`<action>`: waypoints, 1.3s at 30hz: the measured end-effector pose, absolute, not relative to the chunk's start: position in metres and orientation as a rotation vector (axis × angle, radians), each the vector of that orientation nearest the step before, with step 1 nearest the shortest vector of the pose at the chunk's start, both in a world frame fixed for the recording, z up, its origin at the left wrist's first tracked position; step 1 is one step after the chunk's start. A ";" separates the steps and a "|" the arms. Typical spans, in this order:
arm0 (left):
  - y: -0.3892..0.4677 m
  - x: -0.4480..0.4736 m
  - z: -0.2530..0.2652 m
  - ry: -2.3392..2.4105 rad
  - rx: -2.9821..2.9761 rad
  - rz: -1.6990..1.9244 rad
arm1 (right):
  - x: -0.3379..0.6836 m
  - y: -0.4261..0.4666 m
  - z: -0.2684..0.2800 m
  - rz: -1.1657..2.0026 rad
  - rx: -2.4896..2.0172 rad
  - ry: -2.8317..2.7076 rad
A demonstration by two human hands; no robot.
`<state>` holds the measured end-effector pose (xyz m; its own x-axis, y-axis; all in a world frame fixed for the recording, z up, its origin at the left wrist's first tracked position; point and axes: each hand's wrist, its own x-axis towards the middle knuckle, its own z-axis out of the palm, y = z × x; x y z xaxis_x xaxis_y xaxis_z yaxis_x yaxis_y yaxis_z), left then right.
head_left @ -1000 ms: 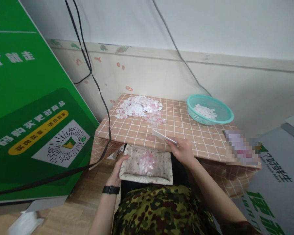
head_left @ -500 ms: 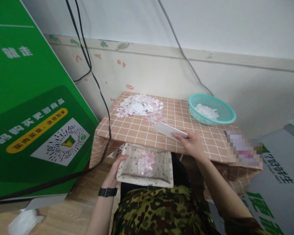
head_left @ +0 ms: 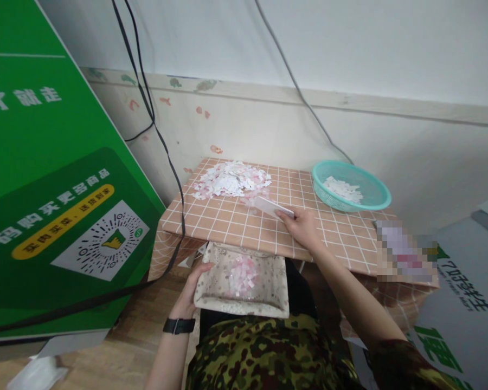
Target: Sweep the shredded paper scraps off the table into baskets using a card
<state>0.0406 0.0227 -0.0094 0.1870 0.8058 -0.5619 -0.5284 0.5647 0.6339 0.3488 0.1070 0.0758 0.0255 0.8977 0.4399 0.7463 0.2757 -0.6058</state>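
Note:
My left hand (head_left: 195,284) grips the left side of a fabric-lined box (head_left: 268,276) below the table's front edge. Small pink and white paper pieces (head_left: 244,275) lie inside it. Over the table, my right hand (head_left: 299,225) is closed on the near end of a flat white card (head_left: 273,206). The card's far end reaches scattered pink pieces (head_left: 255,196) at the front of a large heap of white and pink paper pieces (head_left: 231,179). Farther right stands a turquoise plastic basket (head_left: 374,200) holding more white pieces (head_left: 341,188).
A brown checked cloth covers the table (head_left: 228,227), whose back edge meets the wall (head_left: 260,130). A black cable (head_left: 174,179) hangs across its left side, beside a green printed panel (head_left: 32,135). A blurred item (head_left: 402,249) lies at the right corner.
My right hand has moved left and away from me with the card, bringing it to the scattered pieces. My left hand and the box stay nearly in place.

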 end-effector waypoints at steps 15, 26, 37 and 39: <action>0.023 0.045 -0.016 0.995 0.282 0.916 | 0.407 0.128 0.081 0.124 -1.624 -1.603; 0.021 0.051 -0.017 1.015 0.297 0.908 | 0.411 0.107 0.084 0.257 -1.586 -1.634; 0.020 0.050 -0.018 0.992 0.307 0.925 | 0.392 0.071 0.082 0.242 -1.637 -1.573; 0.020 0.051 -0.017 1.003 0.307 0.926 | 0.383 0.066 0.081 0.244 -1.646 -1.607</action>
